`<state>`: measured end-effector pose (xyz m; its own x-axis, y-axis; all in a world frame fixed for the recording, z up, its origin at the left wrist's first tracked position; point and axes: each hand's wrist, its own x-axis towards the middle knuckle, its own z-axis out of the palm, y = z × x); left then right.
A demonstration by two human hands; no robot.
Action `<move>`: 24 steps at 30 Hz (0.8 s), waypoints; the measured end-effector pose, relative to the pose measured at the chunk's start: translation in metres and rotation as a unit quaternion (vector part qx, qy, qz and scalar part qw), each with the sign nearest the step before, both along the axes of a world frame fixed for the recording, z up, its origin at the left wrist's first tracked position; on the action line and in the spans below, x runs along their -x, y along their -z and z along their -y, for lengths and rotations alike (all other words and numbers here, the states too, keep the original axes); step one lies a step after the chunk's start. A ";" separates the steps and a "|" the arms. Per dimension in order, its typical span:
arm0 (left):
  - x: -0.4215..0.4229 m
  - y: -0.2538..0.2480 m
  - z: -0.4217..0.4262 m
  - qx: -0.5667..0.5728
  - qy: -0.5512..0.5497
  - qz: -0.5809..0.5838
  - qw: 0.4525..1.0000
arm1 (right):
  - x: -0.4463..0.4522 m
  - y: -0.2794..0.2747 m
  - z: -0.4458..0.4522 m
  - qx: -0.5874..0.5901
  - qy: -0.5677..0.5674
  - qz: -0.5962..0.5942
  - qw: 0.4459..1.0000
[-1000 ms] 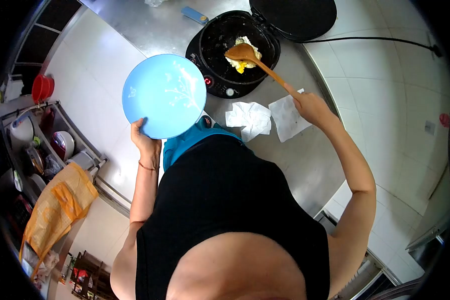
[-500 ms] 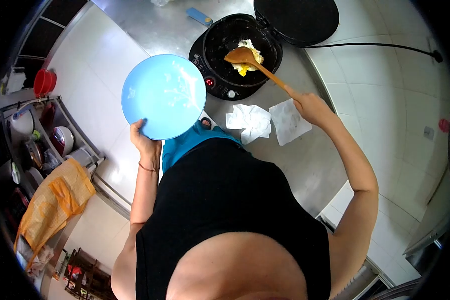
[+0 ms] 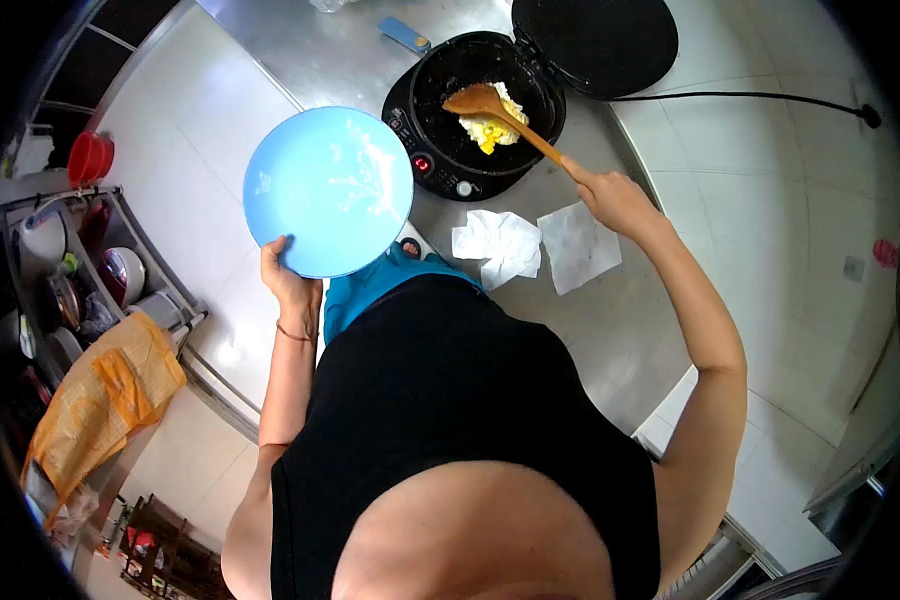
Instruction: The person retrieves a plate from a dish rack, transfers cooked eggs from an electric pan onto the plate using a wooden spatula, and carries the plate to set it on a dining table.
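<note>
Two bare hands are working near a round black electric pan. Left of it, the left hand is pinching a round light-blue plate by its rim, thumb on top, apparently steadying it; right of it, the right hand is grasping a brown wooden spatula, whose long handle is seemingly keeping fingers outside the pan. Inside the pan, white-and-yellow egg-like food is lying beneath the spatula's head.

Crumpled white tissue on bench; flat white sheet just beside it, nearer the wall-side edge. Red container near dish rack.
</note>
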<state>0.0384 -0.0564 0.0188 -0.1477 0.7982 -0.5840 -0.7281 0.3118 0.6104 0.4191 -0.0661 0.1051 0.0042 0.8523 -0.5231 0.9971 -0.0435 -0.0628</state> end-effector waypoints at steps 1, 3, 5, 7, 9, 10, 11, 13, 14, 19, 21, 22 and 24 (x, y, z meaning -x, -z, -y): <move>0.000 0.002 0.000 -0.012 0.000 0.003 1.000 | -0.001 0.002 -0.002 -0.004 0.000 -0.002 1.000; 0.004 0.006 0.003 -0.017 0.005 0.006 1.000 | 0.002 0.004 0.002 -0.009 0.012 -0.007 1.000; 0.006 0.010 0.001 -0.007 0.000 0.005 1.000 | 0.006 0.009 -0.006 -0.017 0.020 -0.015 1.000; 0.004 0.002 0.002 -0.021 0.003 0.000 1.000 | -0.010 0.015 0.006 -0.027 -0.003 -0.041 0.999; 0.001 -0.001 0.002 -0.028 0.009 -0.002 1.000 | -0.018 0.019 0.009 -0.040 -0.011 -0.057 0.997; 0.003 0.000 0.003 -0.027 0.015 -0.003 1.000 | -0.011 0.018 0.005 -0.048 -0.005 -0.061 0.997; 0.004 0.000 0.005 -0.026 0.019 -0.003 0.999 | -0.005 0.015 0.002 -0.055 -0.001 -0.065 0.996; 0.005 0.004 0.006 -0.012 0.005 -0.008 1.000 | 0.006 -0.001 0.000 -0.005 0.026 -0.030 0.999; 0.005 0.005 0.005 -0.007 -0.002 -0.009 1.000 | 0.008 -0.008 0.000 0.018 0.039 -0.011 0.999; 0.003 -0.001 0.008 0.001 -0.007 -0.008 1.000 | -0.008 -0.008 -0.008 -0.050 0.015 -0.037 0.998; 0.003 0.000 0.007 0.016 -0.011 -0.012 1.000 | -0.004 0.006 -0.022 -0.072 0.004 -0.034 0.997; 0.005 0.002 0.008 0.005 -0.007 -0.017 1.000 | 0.002 0.014 -0.029 -0.067 0.006 -0.028 0.997; 0.008 0.005 0.009 -0.018 -0.002 -0.024 1.000 | 0.006 0.014 -0.029 -0.029 0.020 -0.016 0.999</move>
<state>0.0303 -0.0653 0.0140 -0.1772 0.8176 -0.5478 -0.6989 0.2873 0.6549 0.4130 -0.0368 0.0907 0.0223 0.8811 -0.4723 0.9922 -0.0776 -0.0979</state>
